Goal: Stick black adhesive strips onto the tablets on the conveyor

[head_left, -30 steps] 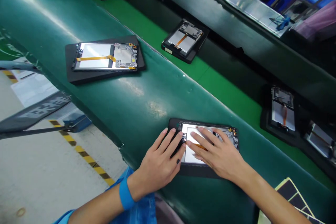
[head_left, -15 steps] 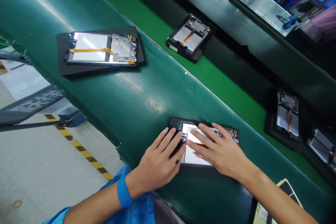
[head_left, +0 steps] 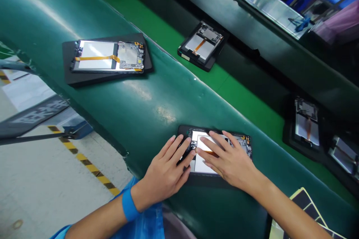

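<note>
1. Room: pale grey concrete floor (head_left: 42, 183) off to the left, yellow-and-black striped tape (head_left: 89, 163) on it.
2. Glossy dark-green surface (head_left: 112, 112) runs diagonally, upper left to lower right. Flat bright-green strip (head_left: 235, 93) along its far edge, carrying more opened units.
3. On the surface, upper left, well apart from the hands: second opened tablet (head_left: 112, 51), on its own pad.
4. Worked unit: opened black-framed tablet with white battery (head_left: 207, 164), on black rectangular pad (head_left: 202, 181), near edge of surface. Long axis roughly left-right, dipping slightly right.
5. Left hand (head_left: 169, 170) on its left end, right hand (head_left: 232, 160) over the middle. Both touching, fingers extended, slightly spread, no grasp visible; pressure: can't tell.
6. Orange ribbon cable (head_left: 209, 152), partly hidden under right fingers.
</note>
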Available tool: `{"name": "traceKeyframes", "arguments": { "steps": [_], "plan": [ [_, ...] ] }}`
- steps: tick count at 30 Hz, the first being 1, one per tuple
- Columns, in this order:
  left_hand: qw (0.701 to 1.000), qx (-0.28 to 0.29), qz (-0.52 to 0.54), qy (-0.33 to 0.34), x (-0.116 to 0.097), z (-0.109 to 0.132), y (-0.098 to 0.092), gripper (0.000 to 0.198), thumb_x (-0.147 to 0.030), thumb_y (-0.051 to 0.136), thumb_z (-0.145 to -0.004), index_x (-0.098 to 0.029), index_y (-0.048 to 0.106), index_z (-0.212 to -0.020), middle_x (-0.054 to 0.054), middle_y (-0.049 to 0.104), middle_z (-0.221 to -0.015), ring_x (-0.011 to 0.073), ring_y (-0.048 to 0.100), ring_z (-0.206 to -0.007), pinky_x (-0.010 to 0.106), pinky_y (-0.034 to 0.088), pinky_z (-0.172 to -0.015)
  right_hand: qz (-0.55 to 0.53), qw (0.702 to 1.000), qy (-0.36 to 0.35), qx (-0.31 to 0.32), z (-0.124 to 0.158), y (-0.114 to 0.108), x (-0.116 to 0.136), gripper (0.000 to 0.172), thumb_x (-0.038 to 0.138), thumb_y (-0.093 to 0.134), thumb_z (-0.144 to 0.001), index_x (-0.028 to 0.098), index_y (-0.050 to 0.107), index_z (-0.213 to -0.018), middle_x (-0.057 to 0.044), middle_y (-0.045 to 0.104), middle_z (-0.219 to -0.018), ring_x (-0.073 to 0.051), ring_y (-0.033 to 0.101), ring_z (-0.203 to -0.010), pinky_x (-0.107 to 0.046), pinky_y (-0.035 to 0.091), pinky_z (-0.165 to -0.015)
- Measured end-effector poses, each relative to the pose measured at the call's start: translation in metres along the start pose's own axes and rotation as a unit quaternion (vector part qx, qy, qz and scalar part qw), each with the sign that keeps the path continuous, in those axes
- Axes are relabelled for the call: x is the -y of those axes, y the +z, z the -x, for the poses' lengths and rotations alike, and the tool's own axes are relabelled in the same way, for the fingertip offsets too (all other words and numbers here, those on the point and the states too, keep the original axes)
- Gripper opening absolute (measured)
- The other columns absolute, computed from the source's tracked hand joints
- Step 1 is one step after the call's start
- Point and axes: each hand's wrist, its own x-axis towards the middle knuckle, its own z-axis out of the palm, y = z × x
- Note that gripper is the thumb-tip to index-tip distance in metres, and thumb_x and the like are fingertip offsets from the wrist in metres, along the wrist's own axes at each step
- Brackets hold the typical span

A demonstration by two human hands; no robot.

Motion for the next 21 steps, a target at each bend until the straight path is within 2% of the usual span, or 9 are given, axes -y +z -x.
{"name": "traceKeyframes", "arguments": {
  "steps": [6, 11, 16, 18, 21],
  "plan": [
    [0.999, 0.005, -0.031, 0.024, -0.001, -0.005, -0.001, 0.038, -0.025, 0.058, -0.095, -0.012, 0.066, -0.130, 0.017, 0.057, -0.145, 0.0361, 0.041, -0.145, 0.052, 0.035, -0.122, 0.001, 1.000, 0.009, -0.020, 0.000, 0.003, 0.002, 0.038, 0.036, 0.061, -0.099, 0.031, 0.062, -0.137, -0.002, 0.057, -0.149, -0.030, 0.045, -0.139, -0.052, 0.033, -0.114],
    [1.000, 0.015, -0.019, -0.002, 0.000, -0.010, -0.006, 0.039, -0.031, 0.058, -0.097, -0.020, 0.064, -0.133, 0.015, 0.055, -0.148, 0.0376, 0.044, -0.143, 0.061, 0.031, -0.120, -0.022, 0.998, 0.035, -0.055, -0.001, 0.001, 0.008, 0.035, 0.031, 0.061, -0.099, 0.028, 0.064, -0.133, -0.005, 0.062, -0.142, -0.030, 0.048, -0.135, -0.052, 0.033, -0.114],
    [0.998, 0.039, 0.050, -0.014, 0.004, -0.012, -0.020, 0.038, -0.032, 0.054, -0.099, -0.029, 0.062, -0.136, 0.011, 0.052, -0.151, 0.0378, 0.040, -0.144, 0.070, 0.032, -0.115, -0.165, 0.973, 0.085, -0.136, -0.012, -0.020, 0.025, 0.024, 0.023, 0.055, -0.100, 0.022, 0.067, -0.122, -0.009, 0.069, -0.124, -0.024, 0.060, -0.120, -0.048, 0.039, -0.109],
    [0.997, 0.040, 0.060, -0.008, 0.004, -0.013, -0.025, 0.035, -0.030, 0.054, -0.098, -0.028, 0.065, -0.132, 0.011, 0.052, -0.151, 0.0376, 0.039, -0.145, 0.070, 0.030, -0.116, -0.219, 0.961, 0.085, -0.149, -0.021, -0.031, 0.033, 0.020, 0.025, 0.053, -0.102, 0.023, 0.068, -0.115, -0.008, 0.071, -0.116, -0.020, 0.064, -0.112, -0.046, 0.040, -0.108],
    [0.998, 0.038, 0.057, 0.008, 0.002, -0.013, -0.028, 0.033, -0.030, 0.054, -0.097, -0.021, 0.068, -0.125, 0.012, 0.052, -0.151, 0.0381, 0.040, -0.144, 0.069, 0.026, -0.119, -0.254, 0.955, 0.064, -0.138, -0.034, -0.042, 0.039, 0.019, 0.030, 0.053, -0.103, 0.024, 0.068, -0.113, -0.007, 0.072, -0.113, -0.020, 0.066, -0.108, -0.045, 0.040, -0.108]
  ]
}}
